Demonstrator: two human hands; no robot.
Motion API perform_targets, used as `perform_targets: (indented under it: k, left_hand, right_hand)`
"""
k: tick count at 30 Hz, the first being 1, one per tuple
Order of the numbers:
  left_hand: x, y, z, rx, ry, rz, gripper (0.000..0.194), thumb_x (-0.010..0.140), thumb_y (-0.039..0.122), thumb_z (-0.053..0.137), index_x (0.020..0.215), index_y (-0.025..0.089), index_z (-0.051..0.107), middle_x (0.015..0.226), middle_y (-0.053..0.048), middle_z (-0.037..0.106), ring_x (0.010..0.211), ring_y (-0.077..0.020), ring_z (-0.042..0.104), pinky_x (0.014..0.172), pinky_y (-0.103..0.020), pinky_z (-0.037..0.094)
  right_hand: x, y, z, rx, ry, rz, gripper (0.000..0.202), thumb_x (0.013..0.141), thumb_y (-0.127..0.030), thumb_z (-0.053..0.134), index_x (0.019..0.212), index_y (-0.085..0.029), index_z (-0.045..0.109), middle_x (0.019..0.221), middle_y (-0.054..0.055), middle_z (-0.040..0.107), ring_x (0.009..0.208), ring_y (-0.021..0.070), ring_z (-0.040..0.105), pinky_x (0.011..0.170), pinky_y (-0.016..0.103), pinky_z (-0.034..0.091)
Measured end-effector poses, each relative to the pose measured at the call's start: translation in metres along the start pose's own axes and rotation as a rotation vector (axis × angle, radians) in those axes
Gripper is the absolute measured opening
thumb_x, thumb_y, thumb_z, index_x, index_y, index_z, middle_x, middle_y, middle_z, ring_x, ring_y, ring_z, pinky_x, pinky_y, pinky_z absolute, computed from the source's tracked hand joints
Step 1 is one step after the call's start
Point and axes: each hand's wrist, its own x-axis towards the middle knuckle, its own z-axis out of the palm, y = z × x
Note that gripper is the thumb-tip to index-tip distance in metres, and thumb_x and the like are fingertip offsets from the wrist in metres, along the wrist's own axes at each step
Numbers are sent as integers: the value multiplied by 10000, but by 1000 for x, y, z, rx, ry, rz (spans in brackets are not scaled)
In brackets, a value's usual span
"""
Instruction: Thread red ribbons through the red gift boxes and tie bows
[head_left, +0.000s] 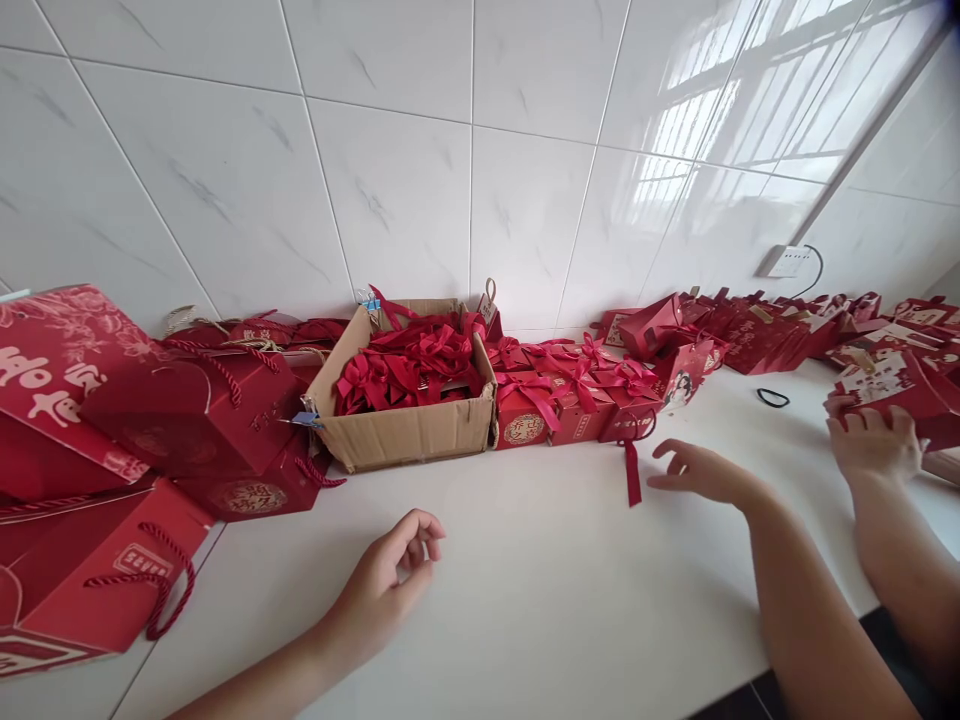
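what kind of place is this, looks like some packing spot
Probably a home or small workroom used for packing gift boxes: a white counter against a tiled wall, a cardboard box full of red ribbon bows, and rows of small red gift boxes.

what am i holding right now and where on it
Nothing. The left hand is curled and empty over the table; the right hand is open and empty near a ribbon.

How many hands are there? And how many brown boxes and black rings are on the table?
Hands: 3 (left hand, right hand, another person's hand)
Brown cardboard box: 1
Black ring: 1
Total: 5
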Motion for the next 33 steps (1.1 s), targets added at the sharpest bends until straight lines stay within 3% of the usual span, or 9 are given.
perform_targets:
  k: [4, 7, 11, 16, 21, 25, 26, 29, 33]
  left_hand:
    - [0, -1, 0, 12, -28, 8, 72, 823, 237, 456, 892, 232, 477, 851, 5, 526, 764, -168, 455, 706, -274, 377]
    - [-1, -2, 0, 17, -34, 16, 63, 837, 252, 457, 892, 232, 479, 863, 2, 527, 767, -169, 453, 684, -265, 376]
    - [-1, -2, 0, 13, -28, 26, 65, 839, 252, 460, 899, 233, 475, 882, 0, 526, 760, -166, 450, 662, -254, 379]
    - [-1, -5, 0, 15, -31, 40, 64, 839, 248, 459, 900, 234, 471, 886, 0, 525, 744, -162, 452, 644, -251, 382]
    - [-2, -7, 1, 44, -26, 63, 76, 841, 231, 446, 913, 240, 467, 893, 5, 536, 753, -160, 457, 684, -260, 397]
    - [-3, -6, 2, 96, -33, 92, 73, 833, 229, 462, 903, 238, 481, 897, 4, 553, 769, -163, 464, 728, -276, 410]
    - [-3, -6, 3, 107, -34, 104, 68, 832, 231, 466, 897, 236, 485, 899, 2, 557, 771, -165, 466, 735, -280, 413]
    - [-3, -5, 3, 122, -33, 132, 53, 834, 239, 473, 882, 229, 495, 895, -3, 567, 770, -167, 476, 749, -288, 421]
    - [-1, -6, 4, 107, -18, 174, 44, 843, 250, 488, 860, 214, 505, 857, -9, 565, 770, -167, 493, 742, -287, 421]
  right_hand:
    - [-42, -1, 26, -86, -1, -198, 547, 715, -577, 628, 1199, -323, 611, 1250, 59, 553, 1129, 279, 544, 950, 398, 467]
    - [-74, 5, 58, -332, 169, -321, 544, 843, -612, 462, 1318, -354, 525, 1375, 66, 461, 1275, 329, 416, 995, 520, 420]
    - [-115, 28, 89, -407, 303, -396, 565, 909, -554, 405, 1431, -337, 379, 1476, 54, 357, 1338, 319, 359, 1012, 508, 437]
    - [-160, 50, 103, -484, 448, -568, 682, 898, -491, 480, 1497, -354, 185, 1505, 66, 313, 1313, 356, 398, 934, 553, 497]
    - [-187, 51, 113, -551, 483, -727, 782, 764, -601, 632, 1448, -364, 337, 1494, 132, 313, 1229, 448, 464, 801, 581, 550]
    - [-200, 18, 140, -585, 388, -877, 751, 742, -672, 608, 1400, -359, 429, 1415, 157, 435, 1192, 453, 499, 782, 613, 536]
    - [-203, 3, 150, -578, 395, -846, 675, 784, -619, 604, 1392, -382, 431, 1402, 142, 458, 1215, 426, 490, 834, 619, 511]
    - [-210, -55, 184, -514, 492, -857, 475, 885, -402, 587, 1347, -407, 472, 1344, 127, 525, 1237, 341, 498, 914, 575, 483]
    - [-210, -137, 228, -256, 690, -934, 350, 903, -387, 546, 1252, -370, 575, 1204, 104, 624, 1162, 291, 568, 891, 476, 533]
